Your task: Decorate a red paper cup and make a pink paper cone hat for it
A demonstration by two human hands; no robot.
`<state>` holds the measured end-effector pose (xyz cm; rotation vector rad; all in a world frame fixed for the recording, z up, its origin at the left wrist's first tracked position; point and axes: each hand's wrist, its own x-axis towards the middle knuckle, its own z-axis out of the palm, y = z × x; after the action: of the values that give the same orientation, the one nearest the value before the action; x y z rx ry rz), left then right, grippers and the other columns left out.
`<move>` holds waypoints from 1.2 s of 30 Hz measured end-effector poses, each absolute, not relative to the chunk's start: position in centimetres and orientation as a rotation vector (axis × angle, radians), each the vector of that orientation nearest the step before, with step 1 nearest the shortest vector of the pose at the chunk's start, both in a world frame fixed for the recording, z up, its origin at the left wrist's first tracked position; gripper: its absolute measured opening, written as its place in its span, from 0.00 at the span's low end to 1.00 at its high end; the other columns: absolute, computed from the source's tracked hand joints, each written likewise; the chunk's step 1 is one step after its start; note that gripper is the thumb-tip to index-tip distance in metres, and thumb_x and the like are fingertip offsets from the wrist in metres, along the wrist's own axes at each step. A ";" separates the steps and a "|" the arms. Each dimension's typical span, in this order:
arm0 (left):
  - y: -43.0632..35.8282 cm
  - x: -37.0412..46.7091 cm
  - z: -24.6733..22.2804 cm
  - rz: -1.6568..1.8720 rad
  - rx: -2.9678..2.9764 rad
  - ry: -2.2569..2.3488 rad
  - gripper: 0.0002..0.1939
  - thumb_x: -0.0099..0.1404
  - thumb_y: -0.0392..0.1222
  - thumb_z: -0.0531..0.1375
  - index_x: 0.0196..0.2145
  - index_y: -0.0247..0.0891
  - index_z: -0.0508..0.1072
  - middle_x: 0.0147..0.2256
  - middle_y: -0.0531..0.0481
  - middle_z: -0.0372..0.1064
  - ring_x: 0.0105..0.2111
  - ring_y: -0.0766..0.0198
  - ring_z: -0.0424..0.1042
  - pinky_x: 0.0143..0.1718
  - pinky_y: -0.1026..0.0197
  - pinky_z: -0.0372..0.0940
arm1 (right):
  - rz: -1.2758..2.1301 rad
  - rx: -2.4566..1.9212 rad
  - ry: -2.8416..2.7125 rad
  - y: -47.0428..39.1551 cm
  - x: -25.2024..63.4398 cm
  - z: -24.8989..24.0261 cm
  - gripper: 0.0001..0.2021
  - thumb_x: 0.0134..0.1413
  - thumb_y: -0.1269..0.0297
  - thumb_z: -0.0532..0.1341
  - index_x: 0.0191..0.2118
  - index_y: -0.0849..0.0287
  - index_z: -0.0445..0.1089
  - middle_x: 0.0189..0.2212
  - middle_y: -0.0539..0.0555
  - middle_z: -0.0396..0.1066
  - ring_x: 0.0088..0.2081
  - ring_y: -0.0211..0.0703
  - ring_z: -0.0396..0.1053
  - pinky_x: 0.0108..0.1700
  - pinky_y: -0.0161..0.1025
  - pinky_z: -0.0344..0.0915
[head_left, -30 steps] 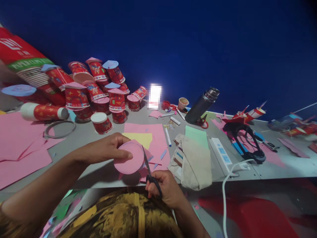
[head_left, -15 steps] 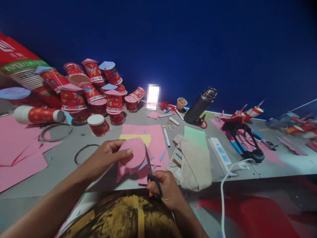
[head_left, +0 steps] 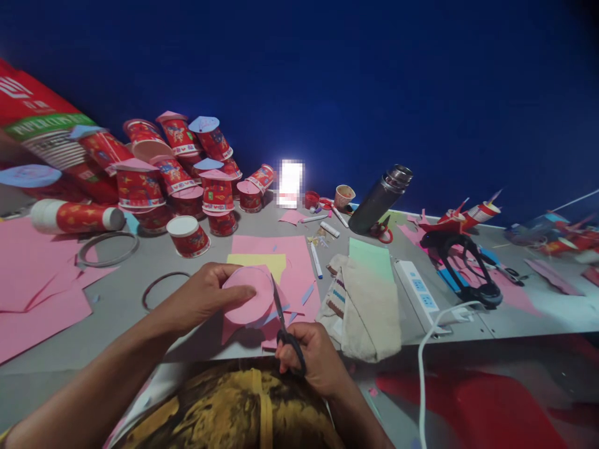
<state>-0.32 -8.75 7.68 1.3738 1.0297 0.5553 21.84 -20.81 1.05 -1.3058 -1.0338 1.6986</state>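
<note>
My left hand [head_left: 213,296] pinches a round pink paper disc [head_left: 253,305] by its left side, thumb on top. In my right hand [head_left: 311,355] are black-handled scissors [head_left: 290,346], fingers through the loops. Their blades point up and away, along the disc's right edge. Beneath the disc lie a pink paper sheet [head_left: 297,255], a yellow paper piece [head_left: 276,263] and several thin blue and pink scraps [head_left: 307,294]. Whether the blades bite into paper just now is hard to make out.
Decorated red paper cups [head_left: 140,187] with paper tops are stacked at the back left. A folded beige cloth [head_left: 372,308], a power strip [head_left: 416,290] and a dark thermos [head_left: 379,202] are to the right. Markers [head_left: 316,260] and a tape ring [head_left: 110,248] lie about.
The pink disc has turned and tilted slightly in my left hand and sits a little lower. My right hand with the scissors has barely moved.
</note>
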 end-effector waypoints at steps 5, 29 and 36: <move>-8.4 -0.2 8.2 0.544 1.347 1.021 0.17 0.49 0.52 0.76 0.31 0.36 0.84 0.29 0.46 0.78 0.27 0.61 0.69 0.28 0.62 0.64 | 1.717 -1.349 -1.001 -20.7 21.7 1.2 0.20 0.44 0.47 0.75 0.26 0.58 0.72 0.19 0.47 0.69 0.23 0.35 0.64 0.26 0.33 0.59; -7.5 -0.9 9.2 0.343 1.527 0.855 0.18 0.59 0.55 0.70 0.32 0.34 0.79 0.27 0.52 0.72 0.27 0.65 0.65 0.26 0.66 0.60 | 1.711 -1.346 -0.992 -21.2 21.6 1.1 0.16 0.43 0.53 0.73 0.25 0.57 0.70 0.18 0.45 0.67 0.21 0.34 0.61 0.25 0.32 0.56; -7.8 -1.0 9.3 0.354 1.548 0.822 0.20 0.64 0.56 0.67 0.34 0.33 0.78 0.28 0.52 0.73 0.27 0.66 0.66 0.26 0.67 0.61 | 1.720 -1.325 -0.988 -21.3 21.5 1.8 0.18 0.40 0.50 0.74 0.24 0.58 0.71 0.18 0.46 0.68 0.21 0.33 0.61 0.26 0.33 0.57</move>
<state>-1.03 -7.76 9.26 1.5476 0.8221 0.3542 21.48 -21.26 1.76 -1.3254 -0.9884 1.7200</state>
